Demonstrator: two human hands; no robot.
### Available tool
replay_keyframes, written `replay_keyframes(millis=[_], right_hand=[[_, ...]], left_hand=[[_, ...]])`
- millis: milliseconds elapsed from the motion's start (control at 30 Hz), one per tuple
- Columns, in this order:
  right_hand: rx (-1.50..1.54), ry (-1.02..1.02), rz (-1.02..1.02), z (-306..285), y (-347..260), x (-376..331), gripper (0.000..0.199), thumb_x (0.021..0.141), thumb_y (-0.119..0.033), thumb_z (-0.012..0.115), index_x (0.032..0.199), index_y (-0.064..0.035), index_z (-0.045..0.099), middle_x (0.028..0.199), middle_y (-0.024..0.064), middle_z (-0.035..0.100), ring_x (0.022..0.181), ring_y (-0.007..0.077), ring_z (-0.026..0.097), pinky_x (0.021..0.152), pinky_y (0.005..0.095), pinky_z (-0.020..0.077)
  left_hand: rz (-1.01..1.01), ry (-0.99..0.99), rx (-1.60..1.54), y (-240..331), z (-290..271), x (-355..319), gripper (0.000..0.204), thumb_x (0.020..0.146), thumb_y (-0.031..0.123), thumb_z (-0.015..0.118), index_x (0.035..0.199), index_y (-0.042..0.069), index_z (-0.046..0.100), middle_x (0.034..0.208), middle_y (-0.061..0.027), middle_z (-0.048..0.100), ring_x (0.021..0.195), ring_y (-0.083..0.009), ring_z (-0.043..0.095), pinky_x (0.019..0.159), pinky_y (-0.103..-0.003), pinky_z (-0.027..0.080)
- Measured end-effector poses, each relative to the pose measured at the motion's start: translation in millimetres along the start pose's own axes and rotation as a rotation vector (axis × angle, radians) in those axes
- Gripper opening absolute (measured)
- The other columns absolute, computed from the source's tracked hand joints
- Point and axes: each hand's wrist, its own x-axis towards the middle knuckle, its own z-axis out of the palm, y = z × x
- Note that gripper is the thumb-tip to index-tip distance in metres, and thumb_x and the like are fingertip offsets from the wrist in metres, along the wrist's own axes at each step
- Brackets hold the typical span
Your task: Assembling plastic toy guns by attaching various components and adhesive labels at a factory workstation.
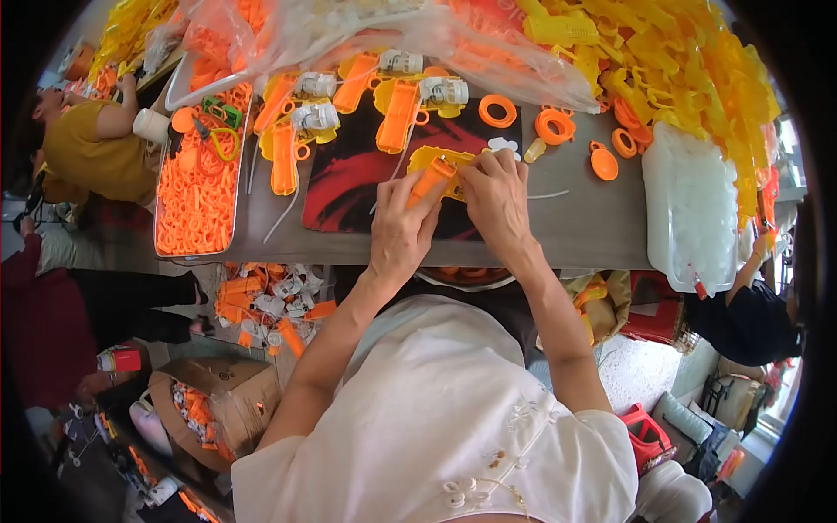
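Between my hands, on the dark red-patterned mat (336, 187), is a yellow-and-orange toy gun body (433, 179). My left hand (404, 225) is closed round its orange handle. At its right end my right hand (499, 193) has the fingers pressed together, and the fingertips hide what they pinch. Past my hands lie several similar toy guns with clear cylinders, among them one toy gun (398, 118) with a thin white tube. Small white parts (503, 146) sit just beyond my right hand, near orange rings (554, 125) and an orange disc (603, 162).
A metal tray (158, 228) of small orange parts stands left, with scissors (217, 139) on top. At right is a translucent tub (691, 209) of clear parts, beside heaped yellow shells (671, 52). Plastic bags (366, 26) cover the back. A cardboard box (248, 405) stands below left; other people are nearby.
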Motion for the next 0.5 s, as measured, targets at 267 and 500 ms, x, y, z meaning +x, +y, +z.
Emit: replay_keyframes(millis=[267,500], right_hand=[[0.092,0.170,0.041,1,-1,-1,0.020,0.080,-0.005,0.070,0.100,-0.0071,0.069,0.101,0.0054,0.059,0.099,0.0252,0.054,0.089,0.0398,0.0381],[0.155,0.034,0.041,-3,8,11,0.024,0.081,-0.002,0.064,0.103,-0.0085,0.071,0.100,0.0051,0.057,0.098,0.0250,0.053,0.092,0.0394,0.0366]], left_hand=[[-0.007,0.003,-0.017,2,2,4,0.037,0.081,0.002,0.068,0.117,0.011,0.071,0.120,-0.0097,0.060,0.100,-0.0315,0.053,0.087,-0.039,0.050],[-0.022,0.002,-0.035,2,3,5,0.039,0.081,0.000,0.068,0.119,0.010,0.071,0.120,-0.0103,0.060,0.099,-0.0315,0.052,0.087,-0.040,0.049]])
